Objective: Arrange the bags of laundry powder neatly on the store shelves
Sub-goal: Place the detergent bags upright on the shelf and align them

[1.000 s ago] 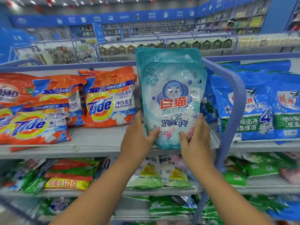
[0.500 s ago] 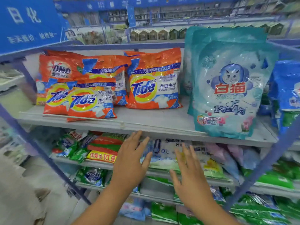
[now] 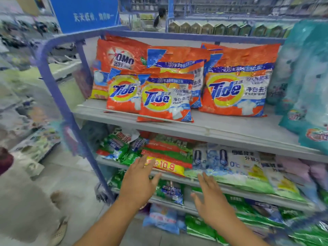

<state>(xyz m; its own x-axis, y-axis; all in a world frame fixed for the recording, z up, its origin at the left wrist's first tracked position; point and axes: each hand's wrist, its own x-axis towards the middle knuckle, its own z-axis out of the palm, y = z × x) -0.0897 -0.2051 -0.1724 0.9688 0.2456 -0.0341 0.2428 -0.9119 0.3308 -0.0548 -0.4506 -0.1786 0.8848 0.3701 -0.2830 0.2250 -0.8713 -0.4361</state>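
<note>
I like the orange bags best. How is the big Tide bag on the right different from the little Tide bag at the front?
The big Tide bag looks larger than the little Tide bag. The big one stands alone; the little one overlaps other orange bags. The little one sits at the shelf's front edge; the big one sits further back. Both are orange with the same Tide logo.

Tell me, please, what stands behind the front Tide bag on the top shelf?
Behind the front Tide bag another Tide bag overlaps on its left, and a taller orange bag rises behind it. An OMO bag stands further back. Their lower parts are covered.
</note>
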